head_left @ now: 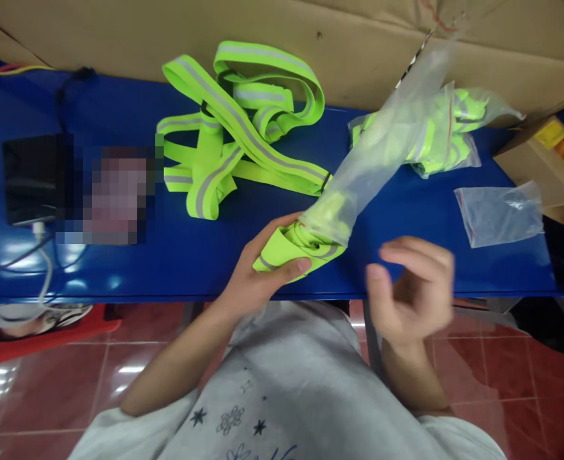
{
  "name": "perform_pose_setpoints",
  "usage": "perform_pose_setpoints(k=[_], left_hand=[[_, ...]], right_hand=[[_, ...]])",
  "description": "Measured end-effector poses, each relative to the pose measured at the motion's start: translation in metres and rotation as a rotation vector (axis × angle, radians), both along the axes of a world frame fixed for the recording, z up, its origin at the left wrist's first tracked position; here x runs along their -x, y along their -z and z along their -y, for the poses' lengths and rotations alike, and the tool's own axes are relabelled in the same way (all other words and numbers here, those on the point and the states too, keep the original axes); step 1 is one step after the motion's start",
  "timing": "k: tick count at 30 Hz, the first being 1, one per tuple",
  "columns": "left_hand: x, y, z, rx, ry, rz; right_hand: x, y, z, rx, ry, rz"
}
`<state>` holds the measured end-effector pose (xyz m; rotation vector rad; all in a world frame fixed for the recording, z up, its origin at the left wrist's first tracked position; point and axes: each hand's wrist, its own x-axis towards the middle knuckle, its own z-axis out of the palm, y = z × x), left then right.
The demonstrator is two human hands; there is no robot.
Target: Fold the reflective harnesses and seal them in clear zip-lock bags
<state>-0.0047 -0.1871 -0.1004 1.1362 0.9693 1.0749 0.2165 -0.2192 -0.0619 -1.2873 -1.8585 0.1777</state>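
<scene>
By table edge (157,296), held strap bundle (280,248), hands (412,291) apart

The left forearm (176,361) slants inward and up to the left hand (257,271), which is curled in a grip, left thumb (291,271) extended. The right hand (413,297), slightly blurred, is raised apart, fingers (423,259) bent, a gap separating them from the right thumb (379,287).

Left hand (255,271) grips rolled neon strap (305,246) near front edge of table (190,262), 1 clear bag (375,150) partly over it. Right hand (413,294) blurred, apart, fingers curled. Loose straps (234,116) toward back edge; bagged straps (458,150) back right; flat bag (499,214) near right edge.
</scene>
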Motion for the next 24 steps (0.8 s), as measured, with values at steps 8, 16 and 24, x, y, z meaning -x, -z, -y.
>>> perform_pose_setpoints(k=[8,16,24], left_hand=[[-0.016,0.005,0.009,0.273,0.021,0.352],[-0.006,0.008,0.011,0.380,0.019,0.390],[-0.010,-0.001,0.009,0.286,-0.024,0.378]], right_hand=[[0.022,0.006,-0.015,-0.027,-0.025,-0.184],[0.011,0.012,-0.016,-0.117,-0.015,0.017],[0.008,0.018,-0.009,-0.086,-0.007,0.189]])
